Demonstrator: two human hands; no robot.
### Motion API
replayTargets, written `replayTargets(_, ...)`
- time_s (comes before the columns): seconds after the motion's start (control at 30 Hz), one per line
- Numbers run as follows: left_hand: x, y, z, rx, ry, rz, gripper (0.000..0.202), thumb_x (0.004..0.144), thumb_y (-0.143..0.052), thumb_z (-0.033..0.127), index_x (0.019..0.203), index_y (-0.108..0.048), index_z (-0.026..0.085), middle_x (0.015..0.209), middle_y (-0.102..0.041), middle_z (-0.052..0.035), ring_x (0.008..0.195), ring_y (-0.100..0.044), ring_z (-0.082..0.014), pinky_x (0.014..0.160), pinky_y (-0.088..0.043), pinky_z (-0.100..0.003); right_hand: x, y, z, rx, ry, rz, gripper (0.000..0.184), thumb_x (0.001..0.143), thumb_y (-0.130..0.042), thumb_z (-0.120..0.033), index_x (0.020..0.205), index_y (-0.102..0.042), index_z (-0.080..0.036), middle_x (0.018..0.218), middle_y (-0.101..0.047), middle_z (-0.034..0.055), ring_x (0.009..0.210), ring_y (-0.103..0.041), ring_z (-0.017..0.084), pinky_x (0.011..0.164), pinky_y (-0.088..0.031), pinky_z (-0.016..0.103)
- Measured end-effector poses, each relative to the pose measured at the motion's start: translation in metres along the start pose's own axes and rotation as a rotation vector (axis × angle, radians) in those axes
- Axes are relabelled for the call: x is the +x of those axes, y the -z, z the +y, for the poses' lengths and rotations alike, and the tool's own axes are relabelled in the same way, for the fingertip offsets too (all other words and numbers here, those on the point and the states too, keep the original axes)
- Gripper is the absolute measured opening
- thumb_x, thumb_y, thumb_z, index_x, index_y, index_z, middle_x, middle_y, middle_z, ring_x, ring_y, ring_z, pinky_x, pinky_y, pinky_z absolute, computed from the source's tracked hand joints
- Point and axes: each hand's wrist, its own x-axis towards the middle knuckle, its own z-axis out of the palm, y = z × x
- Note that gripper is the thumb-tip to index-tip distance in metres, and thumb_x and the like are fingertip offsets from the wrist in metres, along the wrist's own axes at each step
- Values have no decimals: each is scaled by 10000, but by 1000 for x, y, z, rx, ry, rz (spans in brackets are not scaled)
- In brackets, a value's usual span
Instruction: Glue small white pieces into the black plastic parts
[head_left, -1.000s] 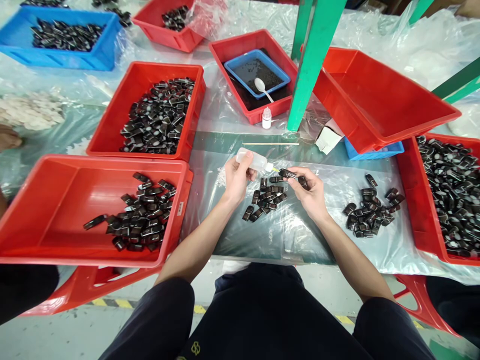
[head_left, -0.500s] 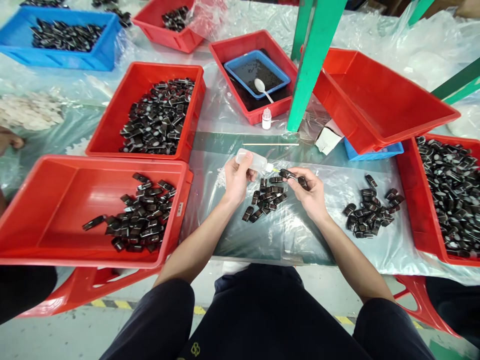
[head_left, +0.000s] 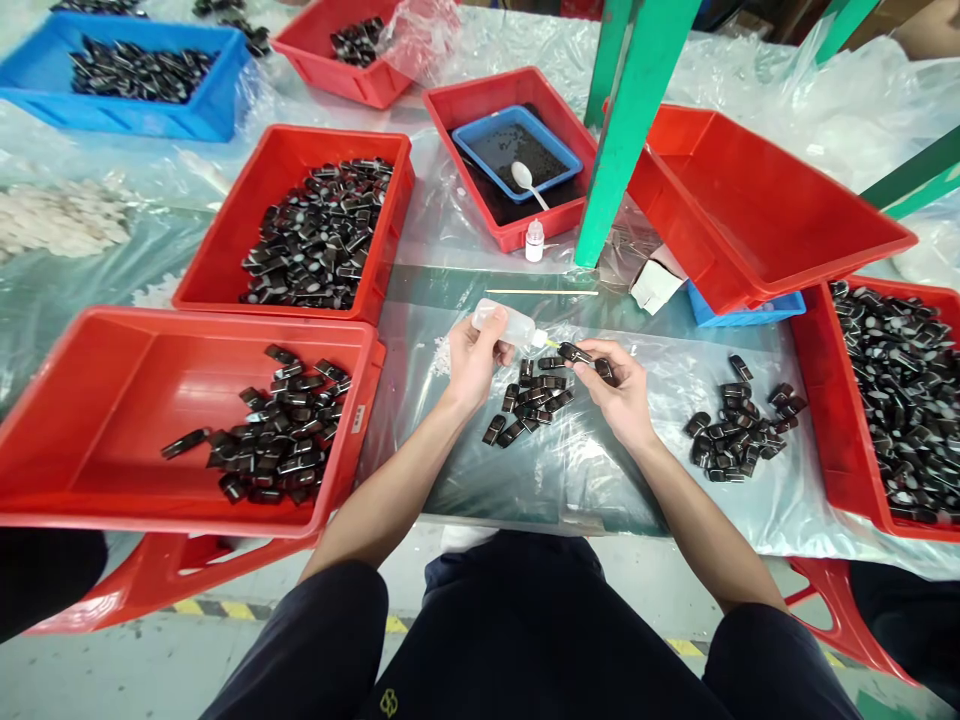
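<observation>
co-worker's hand gone | left hand (head_left: 474,362) grips bottle (head_left: 507,324) | right hand (head_left: 621,392) grips black piece (head_left: 574,353) | green post (head_left: 630,140) beyond

Is a table (head_left: 427,281) with see-through plastic (head_left: 667,360) on top. Holds red bins (head_left: 142,400), a thin stick (head_left: 541,292) and little black pieces (head_left: 535,394).

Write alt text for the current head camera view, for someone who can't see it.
A person's left hand holds a translucent squeeze bottle, its yellow tip pointed at a glossy black part held in the right hand, near a pile of similar parts on a plastic-covered table. Red bins holding more black parts stand on either side.
</observation>
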Motion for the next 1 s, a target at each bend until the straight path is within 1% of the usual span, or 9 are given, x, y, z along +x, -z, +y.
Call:
replayTargets(0.17,-1,-1,1,-19,13,-3,603,755,-957,741,766,-716,189,562,-528,44,459,-478,-75,431,-366,-225,0,0,-2,-15,-35,-1,355,938,-881,-517,1173,-782,-271,1021,-814,57,972,-796,268,764,-618,387)
replayTargets(0.3,-1,-4,4,-38,55,29,568,779,-955,692,717,-677,200,554,-515,43,468,-467,-78,442,-374,-230,1,1,-1,-17,-49,9,371,935,-881,-545,1172,-787,-276,1006,-784,53,985,-810,283,752,-607,384)
replayTargets(0.43,3,-5,8,-73,100,95,561,830,-934,642,680,-593,223,554,-494,42,469,-434,-80,431,-346,-239,4,4,3,-56,-34,12,371,924,-878,-549,1152,-795,-268,961,-769,33,1010,-814,284,840,-599,398)
replayTargets(0.53,6,-3,11,-107,124,129,547,861,-914,643,707,-584,235,571,-501,40,470,-408,-81,420,-329,-244,6,7,5,-157,-13,-43,346,926,-860,-518,1144,-812,-253,905,-769,20,914,-767,247,875,-578,397)
replayTargets(0.6,8,-3,12,-118,136,136,543,879,-899,656,725,-588,240,574,-498,42,470,-401,-85,416,-328,-249,6,8,5,-238,-22,-94,320,955,-819,-494,1155,-823,-244,873,-759,18,828,-720,227,848,-561,394)
replayTargets(0.73,7,-3,14,-119,141,136,549,905,-879,673,733,-589,239,580,-492,40,468,-409,-89,414,-341,-253,3,10,7,-422,-66,-190,312,1004,-739,-465,1197,-841,-241,866,-762,24,659,-630,196,734,-504,383)
replayTargets(0.8,6,-4,13,-123,141,132,554,908,-882,670,728,-588,236,584,-492,38,469,-414,-88,416,-349,-248,2,10,9,-493,-57,-215,297,1016,-724,-447,1205,-843,-252,859,-767,17,585,-563,171,706,-490,381)
replayTargets(0.87,5,-4,13,-136,138,128,552,906,-892,658,722,-590,233,585,-490,39,471,-415,-86,420,-354,-242,2,10,12,-516,-28,-221,290,1018,-728,-441,1225,-831,-267,843,-763,4,558,-519,160,700,-489,380)
replayTargets(1.0,5,-2,11,-151,140,124,545,911,-889,650,715,-600,233,578,-479,42,469,-417,-88,423,-357,-246,5,10,13,-411,-22,-203,364,1004,-768,-492,1293,-770,-271,754,-685,-34,619,-544,177,708,-476,366)
